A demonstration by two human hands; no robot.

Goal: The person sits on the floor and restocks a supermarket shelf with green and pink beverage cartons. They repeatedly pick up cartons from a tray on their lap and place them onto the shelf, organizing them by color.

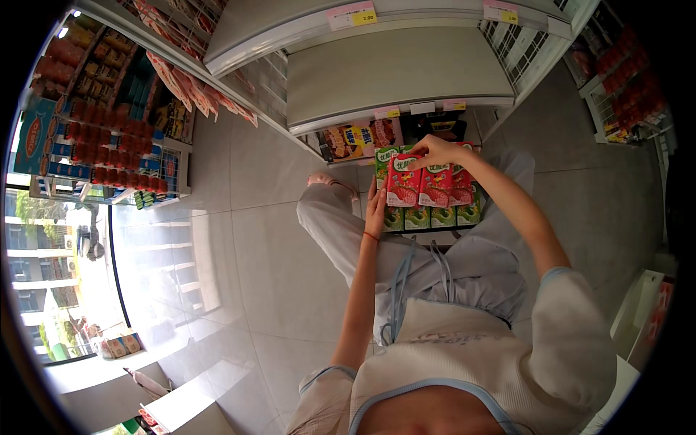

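Red drink cartons [434,190] with a fruit picture lie in a row on top of green drink cartons [443,216], low in front of my knees. My left hand [376,209] lies along the left side of the stack, its thumb by the leftmost red carton. From above, my right hand [435,151] reaches over the row, with its fingers and thumb at the top of that leftmost red carton [403,187]. The fingertips at the far side of the cartons are partly hidden.
A shelf unit with a grey board [397,76] stands just ahead, its front rail bearing price tags. Boxed goods [359,140] sit on its lowest level. Snack racks [114,147] stand to the left, beside a bright window. Tiled floor [272,244] surrounds my legs.
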